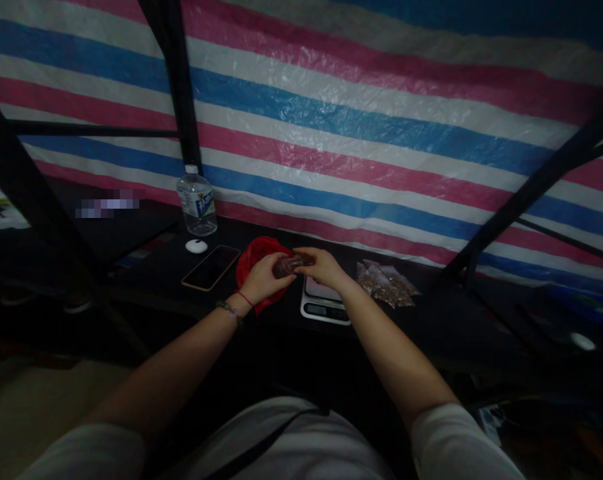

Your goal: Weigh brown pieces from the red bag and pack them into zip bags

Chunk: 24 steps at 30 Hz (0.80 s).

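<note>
Left hand (264,280): middle of the frame, just above the near table edge; its grip is closed around the left end of a small dark packet (286,266), wrist with bracelets turned toward the camera.
Right hand (320,265): just right of the left one, fingers pinched on the packet's right end, so both hands share it.
Small dark packet: held in the air between the two hands, over the left edge of the scale (324,301); it looks like a clear pouch with brown contents, though the dim light makes that uncertain.
Handling, as a judgement: keep the pouch level and the mouth uppermost, and work over the scale so any spill lands there.
Scale: white, flat on the table (431,320), right below the right hand.
Red bag (254,260): crumpled behind and under the left hand.
Filled pouches (387,283): a loose heap right of the scale.
Phone (211,267): face up, left of the red bag.
Water bottle (197,202): upright, farther back at the left, against the striped tarp (381,120).
</note>
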Each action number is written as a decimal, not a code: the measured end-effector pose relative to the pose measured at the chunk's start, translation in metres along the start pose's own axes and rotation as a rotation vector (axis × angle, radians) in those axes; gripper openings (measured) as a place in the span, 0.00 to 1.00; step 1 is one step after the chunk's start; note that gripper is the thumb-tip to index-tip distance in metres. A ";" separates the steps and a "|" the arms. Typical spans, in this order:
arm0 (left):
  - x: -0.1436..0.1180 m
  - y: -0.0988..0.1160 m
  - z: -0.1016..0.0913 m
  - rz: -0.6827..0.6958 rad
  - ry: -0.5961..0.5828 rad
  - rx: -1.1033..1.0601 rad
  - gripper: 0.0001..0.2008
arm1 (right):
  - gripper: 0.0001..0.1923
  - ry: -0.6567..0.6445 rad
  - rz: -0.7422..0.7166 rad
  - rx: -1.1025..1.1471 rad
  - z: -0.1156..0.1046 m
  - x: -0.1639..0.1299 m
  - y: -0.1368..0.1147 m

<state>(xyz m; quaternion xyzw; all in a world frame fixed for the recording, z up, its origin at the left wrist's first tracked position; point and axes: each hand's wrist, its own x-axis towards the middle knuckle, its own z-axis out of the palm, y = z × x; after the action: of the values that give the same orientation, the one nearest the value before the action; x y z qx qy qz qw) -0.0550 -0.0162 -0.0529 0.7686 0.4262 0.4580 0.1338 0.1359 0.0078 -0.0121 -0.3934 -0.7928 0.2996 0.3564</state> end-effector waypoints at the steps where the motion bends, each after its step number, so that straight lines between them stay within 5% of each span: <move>1: 0.000 0.000 0.000 -0.003 -0.003 -0.001 0.26 | 0.28 -0.005 -0.002 0.023 0.000 0.001 -0.002; 8: 0.000 0.004 0.001 -0.031 0.031 -0.030 0.26 | 0.34 0.020 -0.062 0.104 0.002 -0.001 -0.018; 17: 0.000 0.009 -0.002 -0.053 0.139 -0.088 0.24 | 0.33 0.020 -0.080 0.029 -0.005 -0.009 -0.008; 24: 0.005 0.006 -0.004 -0.142 0.218 -0.329 0.22 | 0.23 0.328 0.071 -0.112 -0.061 -0.046 0.033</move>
<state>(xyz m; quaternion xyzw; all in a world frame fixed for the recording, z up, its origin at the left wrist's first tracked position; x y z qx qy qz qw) -0.0536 -0.0162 -0.0442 0.6503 0.4109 0.5911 0.2426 0.2178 -0.0022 -0.0176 -0.4841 -0.7250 0.1990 0.4476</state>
